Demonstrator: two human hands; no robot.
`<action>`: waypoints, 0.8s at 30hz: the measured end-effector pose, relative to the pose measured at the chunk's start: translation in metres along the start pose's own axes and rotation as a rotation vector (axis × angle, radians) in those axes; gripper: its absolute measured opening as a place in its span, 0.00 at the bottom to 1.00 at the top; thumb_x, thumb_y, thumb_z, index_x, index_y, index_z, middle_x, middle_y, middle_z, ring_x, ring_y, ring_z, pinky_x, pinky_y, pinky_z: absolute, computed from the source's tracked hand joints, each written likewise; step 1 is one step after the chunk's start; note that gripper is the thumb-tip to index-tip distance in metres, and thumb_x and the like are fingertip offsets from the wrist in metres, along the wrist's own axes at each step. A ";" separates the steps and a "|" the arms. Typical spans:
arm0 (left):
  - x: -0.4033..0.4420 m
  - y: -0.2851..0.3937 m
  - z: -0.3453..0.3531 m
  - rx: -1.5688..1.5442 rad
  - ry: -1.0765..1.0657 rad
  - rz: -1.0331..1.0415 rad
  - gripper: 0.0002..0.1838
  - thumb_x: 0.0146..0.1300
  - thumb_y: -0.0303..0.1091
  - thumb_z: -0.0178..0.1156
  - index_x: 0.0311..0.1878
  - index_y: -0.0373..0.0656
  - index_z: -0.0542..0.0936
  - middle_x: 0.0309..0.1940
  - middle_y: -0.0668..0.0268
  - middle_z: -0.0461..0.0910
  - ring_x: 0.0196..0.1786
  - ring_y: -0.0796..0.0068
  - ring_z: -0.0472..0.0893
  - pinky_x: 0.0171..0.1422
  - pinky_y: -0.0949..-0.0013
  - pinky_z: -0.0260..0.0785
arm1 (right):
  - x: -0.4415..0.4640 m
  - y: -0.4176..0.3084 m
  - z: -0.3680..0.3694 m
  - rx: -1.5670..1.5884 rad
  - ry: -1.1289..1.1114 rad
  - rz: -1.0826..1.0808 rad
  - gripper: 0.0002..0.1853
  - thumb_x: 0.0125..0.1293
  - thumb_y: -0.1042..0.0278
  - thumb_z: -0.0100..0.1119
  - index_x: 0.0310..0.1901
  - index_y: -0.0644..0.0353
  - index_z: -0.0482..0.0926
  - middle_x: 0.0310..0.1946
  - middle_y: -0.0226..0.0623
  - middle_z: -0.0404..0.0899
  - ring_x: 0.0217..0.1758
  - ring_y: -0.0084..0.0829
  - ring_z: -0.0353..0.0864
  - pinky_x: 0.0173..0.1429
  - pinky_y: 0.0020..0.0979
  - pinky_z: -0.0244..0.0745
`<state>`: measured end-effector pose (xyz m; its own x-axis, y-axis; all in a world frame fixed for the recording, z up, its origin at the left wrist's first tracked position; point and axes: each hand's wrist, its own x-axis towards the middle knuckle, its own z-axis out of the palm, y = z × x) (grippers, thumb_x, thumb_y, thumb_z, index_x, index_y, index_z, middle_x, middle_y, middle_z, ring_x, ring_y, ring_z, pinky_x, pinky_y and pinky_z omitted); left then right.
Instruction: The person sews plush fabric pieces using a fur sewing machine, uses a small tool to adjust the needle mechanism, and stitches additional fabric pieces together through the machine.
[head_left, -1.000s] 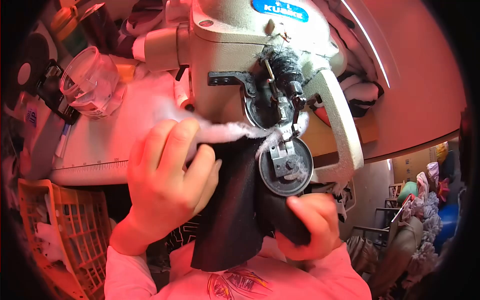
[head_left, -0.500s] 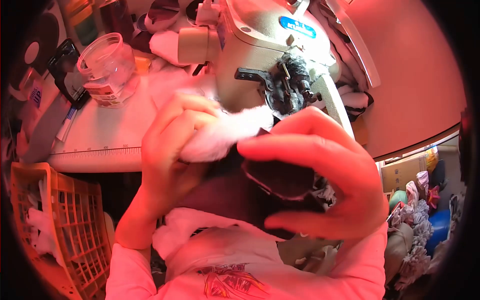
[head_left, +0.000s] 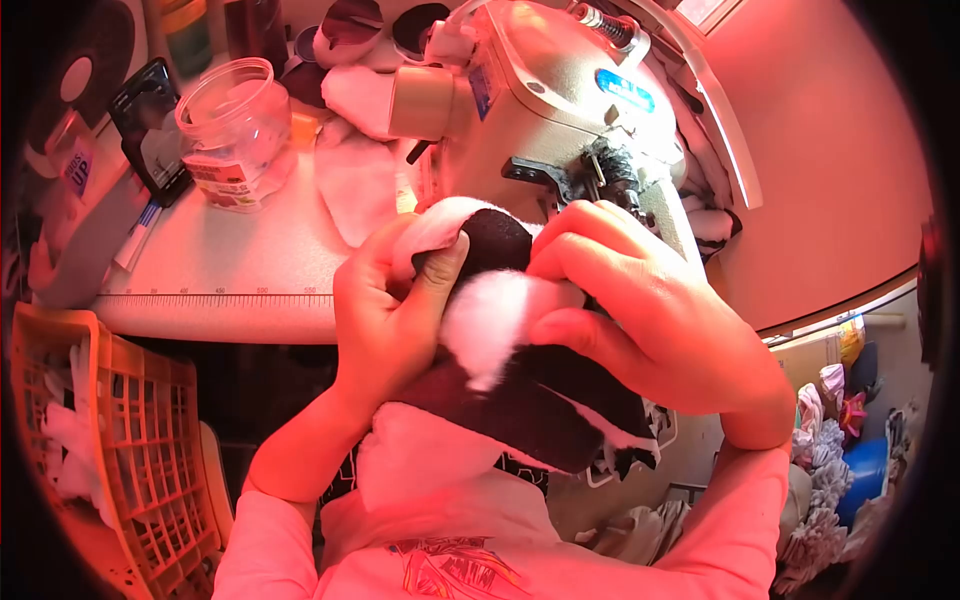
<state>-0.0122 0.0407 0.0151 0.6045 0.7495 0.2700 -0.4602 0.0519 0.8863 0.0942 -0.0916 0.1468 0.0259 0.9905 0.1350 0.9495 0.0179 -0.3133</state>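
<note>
Furry fabric (head_left: 487, 322) lies between the left fingers (head_left: 445, 268) and right fingers (head_left: 590, 262). Both sets are closed, pinching its opposite sides.

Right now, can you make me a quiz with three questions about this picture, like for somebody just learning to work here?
1. Pick one: what colour is the crate at the lower left?
(a) blue
(b) orange
(c) green

2. True or false: both the left hand and the right hand are holding the black-and-white fabric.

3. Fill in the blank: a measuring scale with numbers runs along the front edge of the white ____.

Key:
1. (b) orange
2. True
3. table
</note>
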 end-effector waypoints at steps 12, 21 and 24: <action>-0.023 0.030 -0.002 -0.249 0.070 -0.345 0.11 0.60 0.33 0.55 0.35 0.36 0.82 0.31 0.64 0.82 0.27 0.76 0.79 0.23 0.76 0.67 | 0.020 -0.017 0.015 0.753 -0.109 0.432 0.05 0.67 0.75 0.58 0.35 0.68 0.76 0.24 0.31 0.75 0.27 0.19 0.74 0.33 0.23 0.69; -0.043 0.020 0.005 -0.401 0.104 -0.163 0.06 0.64 0.26 0.54 0.34 0.37 0.79 0.34 0.65 0.83 0.36 0.78 0.81 0.38 0.76 0.74 | 0.016 -0.015 0.034 0.633 0.173 0.181 0.06 0.60 0.76 0.66 0.33 0.69 0.79 0.27 0.31 0.77 0.32 0.16 0.73 0.35 0.20 0.67; -0.045 0.020 0.008 -0.450 0.134 -0.146 0.07 0.66 0.28 0.54 0.36 0.36 0.80 0.36 0.64 0.84 0.38 0.77 0.82 0.40 0.75 0.74 | 0.018 -0.015 0.036 0.563 0.239 0.090 0.05 0.58 0.78 0.67 0.32 0.69 0.79 0.27 0.30 0.77 0.31 0.15 0.73 0.34 0.20 0.68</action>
<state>-0.0438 0.0030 0.0240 0.6082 0.7900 0.0779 -0.6302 0.4208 0.6525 0.0689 -0.0691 0.1199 0.2293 0.9348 0.2713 0.6311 0.0694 -0.7726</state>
